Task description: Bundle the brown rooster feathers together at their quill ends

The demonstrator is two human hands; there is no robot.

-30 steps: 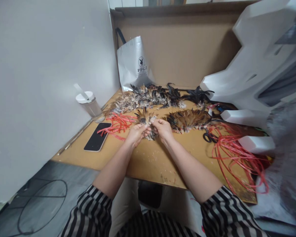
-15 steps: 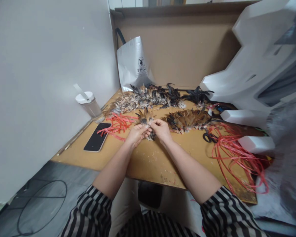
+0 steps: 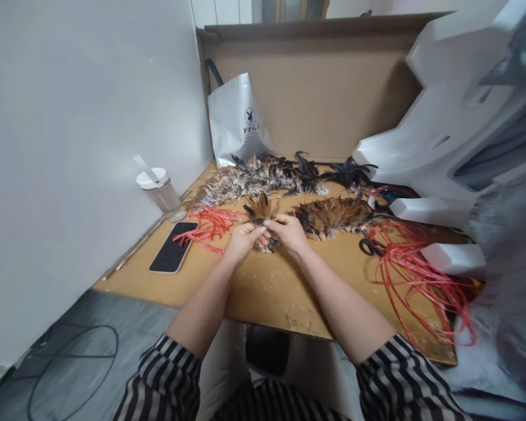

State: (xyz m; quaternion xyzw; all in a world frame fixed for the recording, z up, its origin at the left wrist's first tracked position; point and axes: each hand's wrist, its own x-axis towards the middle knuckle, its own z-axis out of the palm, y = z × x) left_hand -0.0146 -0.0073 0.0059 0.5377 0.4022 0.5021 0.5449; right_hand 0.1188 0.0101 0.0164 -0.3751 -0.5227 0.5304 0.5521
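Find at left a lidded cup (image 3: 164, 196) near the wall, then, nearer, a phone (image 3: 172, 250) with red strips (image 3: 210, 223) across its right edge. Just right of these, see the left hand (image 3: 242, 241) pinching with thumb and forefinger at the base of a small feather bundle (image 3: 259, 206), over the middle of the table (image 3: 280, 298) with tips fanned to the far side. Meet there the right hand (image 3: 291, 232), pinching at the same base, fingertips almost touching the other's. Cannot tell exactly what lies between the fingertips. Judge the bundle very light, soft and springy, probably easily ruffled or crushed; best gripped low at the gathered quills, not by the plumes. Further right, note a row of brown feathers (image 3: 333, 215), black-handled scissors (image 3: 368, 244) and tangled red ribbon (image 3: 407, 266).
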